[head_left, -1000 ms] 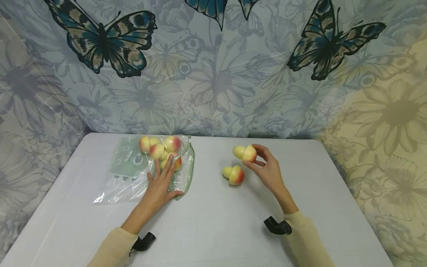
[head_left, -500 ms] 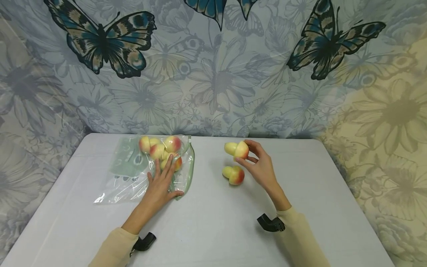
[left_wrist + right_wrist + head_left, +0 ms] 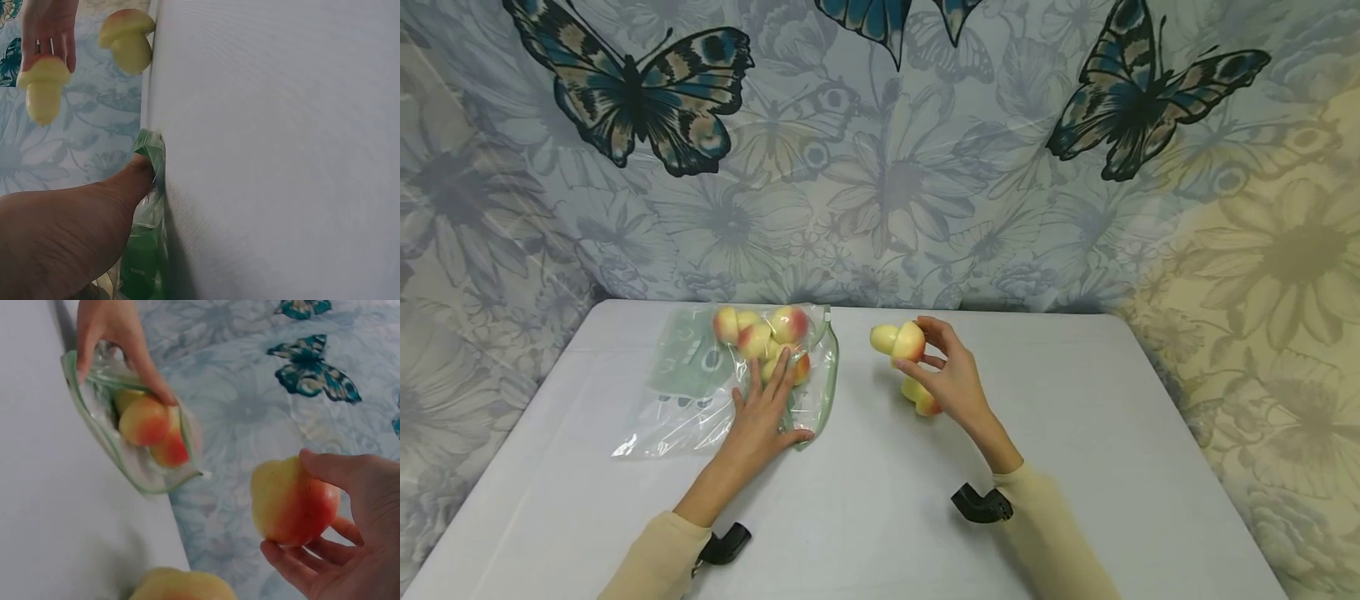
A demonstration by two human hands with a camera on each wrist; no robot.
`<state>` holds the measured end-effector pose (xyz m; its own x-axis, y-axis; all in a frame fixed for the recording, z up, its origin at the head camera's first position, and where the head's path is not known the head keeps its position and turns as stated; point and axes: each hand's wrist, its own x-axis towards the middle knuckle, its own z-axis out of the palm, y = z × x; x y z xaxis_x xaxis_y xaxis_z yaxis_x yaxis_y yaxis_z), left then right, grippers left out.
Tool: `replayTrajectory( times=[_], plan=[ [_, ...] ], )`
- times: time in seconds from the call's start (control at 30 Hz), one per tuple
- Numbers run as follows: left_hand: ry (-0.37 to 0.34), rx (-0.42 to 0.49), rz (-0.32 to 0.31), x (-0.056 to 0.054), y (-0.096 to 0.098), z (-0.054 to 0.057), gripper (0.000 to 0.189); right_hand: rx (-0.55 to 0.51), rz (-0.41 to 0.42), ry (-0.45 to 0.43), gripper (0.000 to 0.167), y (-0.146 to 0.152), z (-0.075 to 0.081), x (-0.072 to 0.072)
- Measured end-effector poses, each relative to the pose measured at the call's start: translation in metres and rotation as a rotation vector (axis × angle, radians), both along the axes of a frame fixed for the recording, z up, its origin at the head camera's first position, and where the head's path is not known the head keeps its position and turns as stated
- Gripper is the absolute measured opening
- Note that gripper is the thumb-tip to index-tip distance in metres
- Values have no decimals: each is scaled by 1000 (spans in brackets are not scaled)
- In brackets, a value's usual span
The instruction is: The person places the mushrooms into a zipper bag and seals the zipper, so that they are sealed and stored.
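My right hand [image 3: 955, 383] holds a yellow mushroom-shaped piece [image 3: 906, 343] by its reddish cap, between thumb and fingers, with the stem pointing left. A similar mushroom [image 3: 917, 396] lies on the table just below it, partly hidden by that hand. On the left, a clear zip bag [image 3: 681, 429] with a green edge lies with several such mushrooms [image 3: 754, 340] inside. My left hand [image 3: 760, 417] rests on the bag with its fingers spread. In the right wrist view the bag's mouth [image 3: 112, 456] gapes toward the right hand, and the left thumb is at its lower edge.
A white-covered table [image 3: 865, 517] bears everything. Behind it hangs a floral cloth [image 3: 895, 192] printed with large butterflies [image 3: 636, 92]. A black camera mount [image 3: 726, 543] sits at the left wrist, and another black mount [image 3: 983, 504] at the right.
My right hand has carried its mushroom leftward, closer to the bag, and now partly covers the mushroom on the table. The left hand and the bag have stayed in place.
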<state>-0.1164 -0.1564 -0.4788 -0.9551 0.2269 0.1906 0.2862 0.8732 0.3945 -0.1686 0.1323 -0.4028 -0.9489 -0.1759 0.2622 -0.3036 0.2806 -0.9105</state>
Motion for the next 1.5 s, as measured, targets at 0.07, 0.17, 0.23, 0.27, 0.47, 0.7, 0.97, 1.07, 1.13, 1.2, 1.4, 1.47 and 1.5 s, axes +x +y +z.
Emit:
replayTrajectory(
  times=[0.07, 0.17, 0.23, 0.27, 0.47, 0.7, 0.97, 1.07, 1.13, 1.2, 1.4, 1.47, 1.5],
  plan=[
    [8, -1, 0, 0, 0, 0, 115, 3, 15, 4, 68, -7, -1, -1],
    [27, 3, 0, 1, -1, 0, 115, -4, 22, -5, 67, -18, -2, -2],
    [32, 10, -3, 0, -1, 0, 114, -6, 26, -12, 66, -24, -4, -2],
    [33, 10, -3, 0, -1, 0, 114, -7, 29, -18, 66, -28, -5, -2],
    [15, 5, 10, 0, -1, 0, 114, -6, 53, -46, 64, -50, 6, 7],
    [18, 5, 5, 0, -1, 0, 115, -16, 71, -91, 61, -68, -26, -3],
    [11, 3, 6, 0, 0, 0, 116, 17, 79, -147, 61, -81, -35, -9],
    [4, 9, 4, -1, 1, 0, 116, 63, 87, -138, 60, -83, -38, -11],
    [-2, 6, 4, -1, 1, 0, 116, 91, 90, -138, 59, -84, -39, -12],
    [-5, 5, 2, -1, 1, 0, 116, 102, 91, -144, 58, -84, -41, -13],
    [3, 9, 4, 0, 2, 0, 116, 75, 95, -157, 58, -84, -45, -17],
    [4, 8, 1, -1, 2, 0, 117, 71, 94, -156, 58, -84, -48, -18],
    [6, 7, -1, -1, 2, -1, 117, 70, 89, -157, 58, -84, -49, -19]
  ],
)
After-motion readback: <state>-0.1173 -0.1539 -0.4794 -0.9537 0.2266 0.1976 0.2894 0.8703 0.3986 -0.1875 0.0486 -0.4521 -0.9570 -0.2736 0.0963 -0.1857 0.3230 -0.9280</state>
